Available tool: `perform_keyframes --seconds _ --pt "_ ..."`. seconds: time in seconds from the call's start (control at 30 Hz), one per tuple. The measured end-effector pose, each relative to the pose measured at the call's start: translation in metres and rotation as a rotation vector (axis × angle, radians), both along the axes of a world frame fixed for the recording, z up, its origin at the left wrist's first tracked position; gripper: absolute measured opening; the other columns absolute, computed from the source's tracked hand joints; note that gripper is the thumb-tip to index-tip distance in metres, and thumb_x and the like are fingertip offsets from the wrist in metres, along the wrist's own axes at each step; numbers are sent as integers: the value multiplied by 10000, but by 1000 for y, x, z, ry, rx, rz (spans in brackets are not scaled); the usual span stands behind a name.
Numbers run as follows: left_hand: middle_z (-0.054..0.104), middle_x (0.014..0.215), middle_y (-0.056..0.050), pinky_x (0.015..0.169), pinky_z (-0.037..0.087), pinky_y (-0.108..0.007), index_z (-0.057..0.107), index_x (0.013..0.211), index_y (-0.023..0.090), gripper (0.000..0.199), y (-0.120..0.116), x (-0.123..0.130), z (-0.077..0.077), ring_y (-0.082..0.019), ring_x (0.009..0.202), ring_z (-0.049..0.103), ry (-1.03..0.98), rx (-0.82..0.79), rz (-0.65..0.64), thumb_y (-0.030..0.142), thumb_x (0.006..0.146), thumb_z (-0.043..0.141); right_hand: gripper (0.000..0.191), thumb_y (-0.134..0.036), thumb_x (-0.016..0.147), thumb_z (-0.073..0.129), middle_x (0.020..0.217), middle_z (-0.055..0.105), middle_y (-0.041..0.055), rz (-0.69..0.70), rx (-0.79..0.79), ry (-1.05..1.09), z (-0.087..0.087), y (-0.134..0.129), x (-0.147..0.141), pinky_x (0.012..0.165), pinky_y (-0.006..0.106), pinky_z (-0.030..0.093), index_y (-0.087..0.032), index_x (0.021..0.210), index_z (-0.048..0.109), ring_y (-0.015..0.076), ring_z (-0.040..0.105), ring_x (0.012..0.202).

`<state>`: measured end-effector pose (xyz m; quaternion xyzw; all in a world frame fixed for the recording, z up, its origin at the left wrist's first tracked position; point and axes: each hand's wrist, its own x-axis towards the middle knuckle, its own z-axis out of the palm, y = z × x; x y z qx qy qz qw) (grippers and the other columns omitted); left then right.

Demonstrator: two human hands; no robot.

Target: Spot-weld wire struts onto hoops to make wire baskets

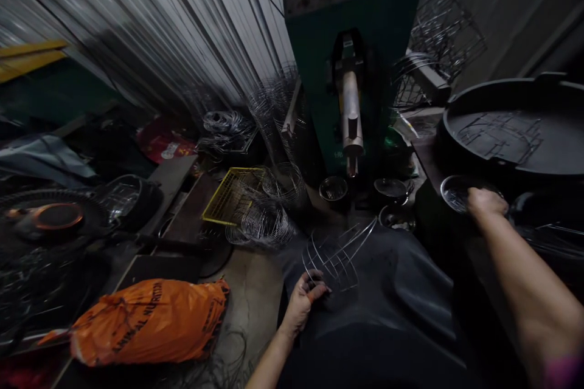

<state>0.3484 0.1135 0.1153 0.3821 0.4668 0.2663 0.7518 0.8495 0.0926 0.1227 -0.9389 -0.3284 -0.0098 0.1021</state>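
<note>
My left hand (306, 298) pinches the lower left edge of a curved wire grid (337, 258), made of thin crossing metal wires. The grid rests over the dark apron (378, 310) on my lap. Off to the right, my right hand (487, 202) is at the rim of a round bowl (451, 194) that holds thin, shiny pieces. Its fingers are curled down at the bowl, and their tips are hidden, so what they grip does not show. Ahead of my lap stands a green machine (305, 61) with a metal electrode arm (351, 109) pointing toward me.
A large round black pan (561, 152) with wire pieces in it stands at right. Small bowls (333, 188) sit below the machine. Wire coils (267, 222) lie by a yellow wire basket (214, 206). An orange bag (150, 322) lies at lower left.
</note>
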Motion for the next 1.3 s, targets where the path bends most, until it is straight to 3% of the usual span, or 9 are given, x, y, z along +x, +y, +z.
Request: perform_keyframes --seconds 0.1,0.2,0.27,0.37,0.47,0.57,0.8,0.97,1.3 --pt "604 661 20 706 417 -258 504 959 171 365 7 11 3 -128 657 598 -73 48 30 244 648 680 343 -336 793 529 850 604 263 -31 144 124 16 -6 -45 601 345 347 -25 877 647 265 554 778" --pt "590 621 31 708 413 -264 495 994 171 383 13 24 12 -127 622 591 -122 95 7 252 661 668 386 -488 765 489 802 639 121 203 461 430 7 -27 -116 629 275 400 -128 817 621 207 568 729" --pt "590 594 25 714 409 -264 500 1016 155 400 16 31 17 -127 607 588 -121 124 -25 260 667 665 414 -562 740 462 722 635 75 332 449 512 -10 -47 -159 604 273 416 -173 763 604 207 577 674" --pt "602 571 1 704 409 -271 494 1080 122 447 19 36 22 -132 587 584 -121 99 -101 289 693 643 379 -537 764 413 716 624 77 478 355 386 -35 -78 -193 593 297 418 -201 715 582 218 579 652" --pt "610 580 -13 703 409 -272 486 1139 116 517 19 34 24 -142 609 595 -146 10 -192 301 686 652 333 -474 775 393 710 613 83 529 264 350 -39 -94 -195 585 311 413 -207 695 575 222 572 636" --pt "622 687 -14 666 420 -257 515 1113 161 507 17 31 25 -126 607 590 -211 -103 -177 274 650 688 277 -449 742 446 716 619 66 499 277 483 -22 -88 -193 602 303 412 -210 707 583 214 574 650" --pt "618 854 -25 635 457 -271 525 1020 189 406 12 35 29 -91 573 571 -385 -174 -76 230 652 692 348 -515 665 555 587 536 7 342 568 996 26 -14 -236 518 250 364 -168 665 580 135 472 539" --pt "620 890 -34 621 472 -262 497 1051 198 443 21 38 36 -82 568 576 -428 -130 -20 233 655 695 368 -527 650 605 540 453 -29 375 714 1189 50 20 -256 465 218 299 -163 641 553 94 386 495" --pt "612 899 -38 608 484 -271 494 1049 197 490 41 42 35 -99 569 594 -503 -74 -77 209 616 724 343 -494 667 638 568 467 -30 400 807 1306 51 43 -249 481 208 309 -163 648 547 90 396 518"
